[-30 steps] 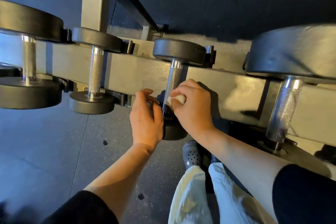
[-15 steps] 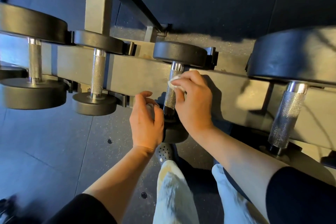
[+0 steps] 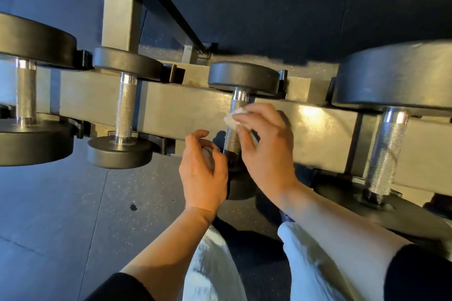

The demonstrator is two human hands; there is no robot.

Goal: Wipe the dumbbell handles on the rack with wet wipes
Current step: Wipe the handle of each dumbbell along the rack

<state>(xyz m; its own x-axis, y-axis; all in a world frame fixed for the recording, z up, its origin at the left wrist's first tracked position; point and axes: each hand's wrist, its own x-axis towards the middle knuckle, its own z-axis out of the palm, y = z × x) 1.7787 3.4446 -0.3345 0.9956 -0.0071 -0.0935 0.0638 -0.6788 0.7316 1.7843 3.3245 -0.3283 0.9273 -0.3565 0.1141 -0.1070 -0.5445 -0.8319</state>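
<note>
Nearest the camera, the left hand (image 3: 204,173) hovers with fingers loosely curled in front of the near head of the dumbbell (image 3: 241,184), hiding most of it; whether it holds anything is hard to make out. Just beyond, the right hand (image 3: 265,146) pinches a white wet wipe (image 3: 233,117) against the upper part of the knurled handle (image 3: 233,139). Farther off, the rack (image 3: 176,107) carries three more dumbbells, the outer ones cut off by the frame edges.

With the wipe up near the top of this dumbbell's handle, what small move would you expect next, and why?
Probably a stroke back down. The right hand pinches the wet wipe against the knurled handle just below its far head, with bare knurling showing beneath it. The left hand hovers beside the handle, holding what looks like another wipe.
</note>
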